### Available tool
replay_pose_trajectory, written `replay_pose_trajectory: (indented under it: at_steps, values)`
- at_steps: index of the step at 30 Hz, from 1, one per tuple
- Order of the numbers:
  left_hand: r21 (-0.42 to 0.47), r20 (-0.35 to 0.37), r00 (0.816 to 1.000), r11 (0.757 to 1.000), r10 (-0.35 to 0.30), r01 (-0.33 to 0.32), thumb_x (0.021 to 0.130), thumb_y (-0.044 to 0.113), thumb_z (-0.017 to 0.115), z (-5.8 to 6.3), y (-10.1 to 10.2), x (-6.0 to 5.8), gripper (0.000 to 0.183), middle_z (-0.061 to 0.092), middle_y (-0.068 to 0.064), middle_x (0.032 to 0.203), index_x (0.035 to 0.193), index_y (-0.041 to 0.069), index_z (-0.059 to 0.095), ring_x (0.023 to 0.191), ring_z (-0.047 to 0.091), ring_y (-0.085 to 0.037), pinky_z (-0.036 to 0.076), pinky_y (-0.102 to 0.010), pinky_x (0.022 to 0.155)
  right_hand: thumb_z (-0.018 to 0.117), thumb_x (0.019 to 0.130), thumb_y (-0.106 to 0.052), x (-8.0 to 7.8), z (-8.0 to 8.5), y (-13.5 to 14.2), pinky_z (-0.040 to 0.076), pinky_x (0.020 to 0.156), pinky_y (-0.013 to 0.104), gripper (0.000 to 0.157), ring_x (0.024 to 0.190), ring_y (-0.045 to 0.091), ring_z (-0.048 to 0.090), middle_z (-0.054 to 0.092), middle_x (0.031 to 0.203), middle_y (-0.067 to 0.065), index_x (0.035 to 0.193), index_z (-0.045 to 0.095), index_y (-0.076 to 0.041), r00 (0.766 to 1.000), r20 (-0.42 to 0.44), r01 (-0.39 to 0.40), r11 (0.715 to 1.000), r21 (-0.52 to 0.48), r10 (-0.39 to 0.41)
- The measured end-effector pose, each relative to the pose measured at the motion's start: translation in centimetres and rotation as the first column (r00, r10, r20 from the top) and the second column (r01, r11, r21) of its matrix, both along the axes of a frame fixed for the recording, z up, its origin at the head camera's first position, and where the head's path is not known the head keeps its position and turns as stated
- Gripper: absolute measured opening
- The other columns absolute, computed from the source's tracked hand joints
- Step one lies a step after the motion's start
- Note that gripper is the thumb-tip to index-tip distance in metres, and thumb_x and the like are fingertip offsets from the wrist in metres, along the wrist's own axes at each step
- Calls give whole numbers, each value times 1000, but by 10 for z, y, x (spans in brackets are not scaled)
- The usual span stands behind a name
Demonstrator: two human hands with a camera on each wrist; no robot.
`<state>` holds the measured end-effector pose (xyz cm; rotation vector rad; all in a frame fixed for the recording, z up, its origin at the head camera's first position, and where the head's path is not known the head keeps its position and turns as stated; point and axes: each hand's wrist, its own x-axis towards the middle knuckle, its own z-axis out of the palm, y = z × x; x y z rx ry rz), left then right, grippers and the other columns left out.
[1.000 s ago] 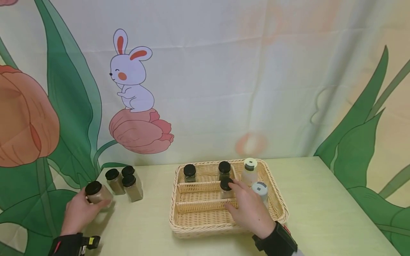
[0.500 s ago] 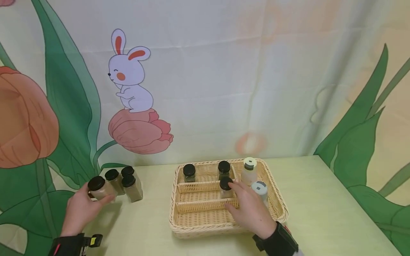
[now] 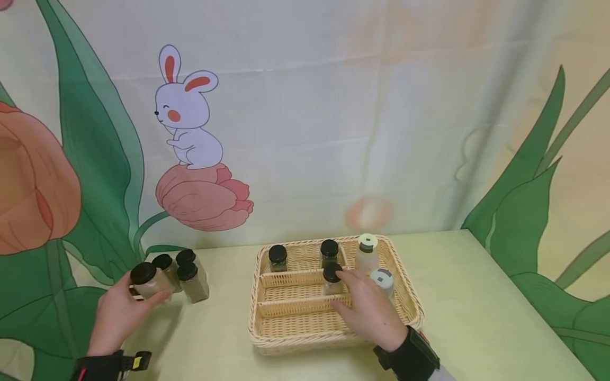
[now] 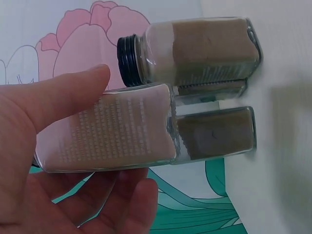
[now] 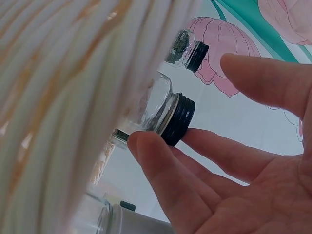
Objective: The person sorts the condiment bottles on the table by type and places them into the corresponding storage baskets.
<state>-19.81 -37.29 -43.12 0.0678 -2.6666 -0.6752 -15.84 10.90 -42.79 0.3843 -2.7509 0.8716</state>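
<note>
In the head view my left hand (image 3: 116,315) grips a black-capped glass spice jar (image 3: 151,286) of pale powder. The left wrist view shows thumb and fingers on opposite sides of this jar (image 4: 112,131), its base towards other spice jars (image 4: 214,48). My right hand (image 3: 369,304) reaches over the wicker basket (image 3: 286,344). Its fingertips touch the black cap of a spice jar (image 3: 332,286) in the middle compartment. In the right wrist view the thumb (image 5: 263,80) stands apart from that jar's cap (image 5: 179,119), and the fingers are extended.
Several black-capped jars (image 3: 193,288) stand at the table's left back. Two more, one a jar of dark herbs (image 3: 278,259), sit in the basket's back compartment. White-capped bottles (image 3: 367,256) fill part of its right section. A printed curtain (image 3: 305,132) hangs behind the table.
My left hand has lifted its jar slightly and moved it right, close to the standing jars. The right hand keeps its place at the cap. The head view has shifted slightly.
</note>
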Motion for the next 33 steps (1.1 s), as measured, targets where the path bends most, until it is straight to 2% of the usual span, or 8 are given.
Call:
replay_pose_trajectory:
  at_steps: [11,18,22,25,29,33]
  values:
    - [13,-25,999,1000,-24,24,73,54,80,5,13,1,66,70,-20,96,111,4,60,76,66,-27,46,-37,58,76,83,-29,0,0,0,48,96,46,60,120,30,58,59,134,15,134,60,-2,1000,-5,4,1000,3,-4]
    - [-7,-78,995,998,-56,56,71,51,82,7,25,2,61,69,-14,88,106,6,60,71,62,-21,45,-36,58,76,83,-29,-1,-1,0,50,93,45,59,118,29,59,60,134,14,134,61,-3,1000,-2,9,1000,2,-9]
    - [-4,-67,995,998,-70,70,71,50,82,7,33,3,59,68,-11,87,102,6,59,72,62,-22,45,-36,59,76,83,-29,0,-2,0,51,91,44,59,116,28,60,60,133,13,134,61,-3,1000,-2,12,1000,3,-11]
    - [8,-65,994,996,-83,84,71,51,82,6,38,3,58,69,-10,90,103,8,60,76,64,-22,46,-35,60,76,83,-30,0,-2,1,51,90,44,59,115,28,60,60,134,13,134,61,-4,1000,-5,11,1000,7,-11]
    - [24,-98,989,993,-109,112,71,49,83,5,47,3,58,69,-9,94,107,9,61,80,65,-23,49,-32,62,76,83,-31,0,-1,1,51,89,43,59,113,27,61,60,133,13,133,62,-4,1000,-5,13,1000,11,-13]
    - [36,-124,984,991,-127,132,70,49,83,3,55,2,60,70,-9,96,109,9,62,83,65,-23,50,-28,63,76,82,-30,0,2,1,52,82,39,57,103,23,63,62,128,12,131,63,-4,1000,-3,11,1000,3,-11]
